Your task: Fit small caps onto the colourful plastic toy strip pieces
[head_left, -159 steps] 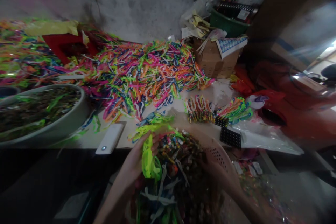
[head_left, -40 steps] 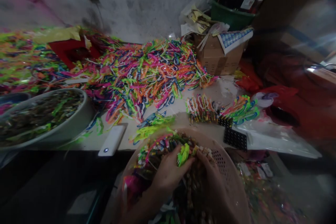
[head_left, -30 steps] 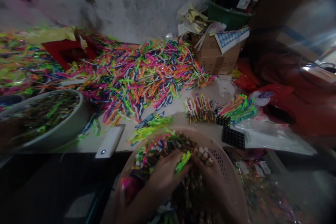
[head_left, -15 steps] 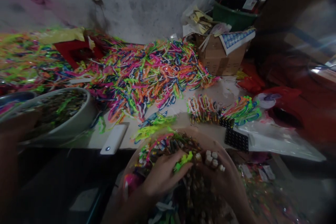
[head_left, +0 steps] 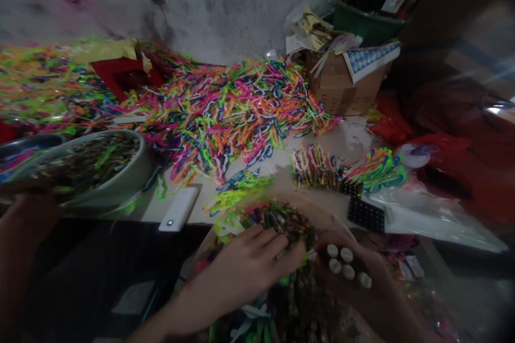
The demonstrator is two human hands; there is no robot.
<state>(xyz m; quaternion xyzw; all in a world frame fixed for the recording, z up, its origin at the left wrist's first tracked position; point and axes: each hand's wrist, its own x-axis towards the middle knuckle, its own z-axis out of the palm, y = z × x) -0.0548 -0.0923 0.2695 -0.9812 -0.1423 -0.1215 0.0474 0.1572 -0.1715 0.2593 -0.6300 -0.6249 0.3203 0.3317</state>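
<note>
Both my hands are over a round pale tub (head_left: 322,206) filled with small dark, mixed-colour pieces (head_left: 295,300). My left hand (head_left: 257,260) reaches in from the left with fingers curled and thumb tip close to my right hand. Green bits show beneath its fingers, but what the fingertips grip is hidden. My right hand (head_left: 354,292), in shadow, is closed round several small sticks with round white ends (head_left: 335,266), their ends facing up.
Colourful plastic strips (head_left: 241,102) are heaped along the wall. At left, another person's hand (head_left: 32,203) is in a white basin (head_left: 145,155). A white box-like device (head_left: 179,209), bundled strips (head_left: 314,163), black perforated trays (head_left: 366,214) and a cardboard box (head_left: 341,86) stand on the table.
My left hand has turned over and its fingers have curled in, hiding the green piece it pinched. My right hand has turned so the white ends face up. The view shifted slightly.
</note>
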